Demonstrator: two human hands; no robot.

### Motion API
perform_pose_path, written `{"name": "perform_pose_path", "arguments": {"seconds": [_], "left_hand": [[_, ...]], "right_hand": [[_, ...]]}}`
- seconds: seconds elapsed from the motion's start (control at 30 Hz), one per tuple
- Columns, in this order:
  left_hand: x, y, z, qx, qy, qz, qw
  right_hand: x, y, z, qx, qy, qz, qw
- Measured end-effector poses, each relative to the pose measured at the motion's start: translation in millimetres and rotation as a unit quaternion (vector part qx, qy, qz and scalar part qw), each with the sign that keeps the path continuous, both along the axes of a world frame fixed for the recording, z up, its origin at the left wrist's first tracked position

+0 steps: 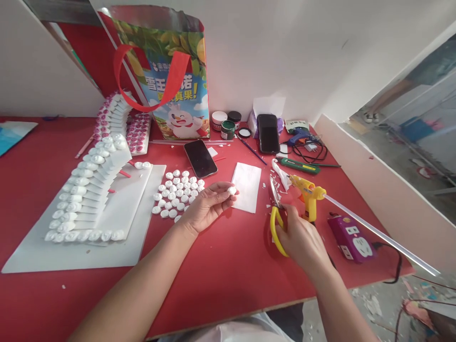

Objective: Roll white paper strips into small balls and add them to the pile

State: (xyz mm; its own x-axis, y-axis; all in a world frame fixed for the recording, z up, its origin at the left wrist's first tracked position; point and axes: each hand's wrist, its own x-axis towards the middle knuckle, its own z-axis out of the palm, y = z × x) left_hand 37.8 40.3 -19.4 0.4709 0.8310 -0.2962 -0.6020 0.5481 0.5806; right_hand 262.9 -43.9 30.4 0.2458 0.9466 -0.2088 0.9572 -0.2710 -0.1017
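Observation:
Between thumb and fingertips, my left hand (213, 202) pinches a small white paper rosette (232, 190). Just beyond it lies a folded white paper sheet (247, 187). My right hand (302, 236) is closed round one yellow handle of a pair of scissors (275, 194), whose blades point away from me beside white paper scraps. Left of my left hand, many loose white rosettes (177, 193) are spread on the red table. Further left stands a stepped white paper model (103, 190) edged with similar rosettes, on a white board (117, 260).
A yellow glue gun (309, 195) with a long clear stick sits right of the scissors, near a purple power socket block (352, 237). Behind are a green utility knife (299, 165), two phones, paint jars (228, 129) and a tall printed bag (171, 80). A low white wall borders the right.

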Motion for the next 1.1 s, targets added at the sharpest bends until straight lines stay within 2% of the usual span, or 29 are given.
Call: {"name": "perform_pose_path", "arguments": {"seconds": [0.07,0.13,0.23,0.3,0.43,0.63,1.1], "left_hand": [[1,0,-0.9,-0.001,-0.001,0.003,1.000],[1,-1,-1.2,0.002,-0.001,0.001,1.000],[2,-1,-0.8,0.003,0.003,-0.004,1.000],[2,-1,-0.5,0.002,0.007,-0.001,1.000],[2,-1,0.0,0.008,0.005,0.008,1.000],[3,-1,0.2,0.017,0.013,0.008,1.000],[4,-2,2.4,0.027,0.028,-0.001,0.999]], "right_hand": [[7,-5,-5.6,0.042,0.113,-0.013,0.993],[9,-9,-8.3,0.097,0.231,-0.015,0.968],[-1,-11,-6.0,0.157,0.314,0.010,0.936],[-11,-11,-3.4,0.156,0.320,0.041,0.933],[-26,-12,-4.5,0.146,0.275,0.093,0.946],[-31,-12,-10.1,0.165,0.204,0.137,0.955],[-33,-8,-4.7,0.143,0.216,0.123,0.958]]}}
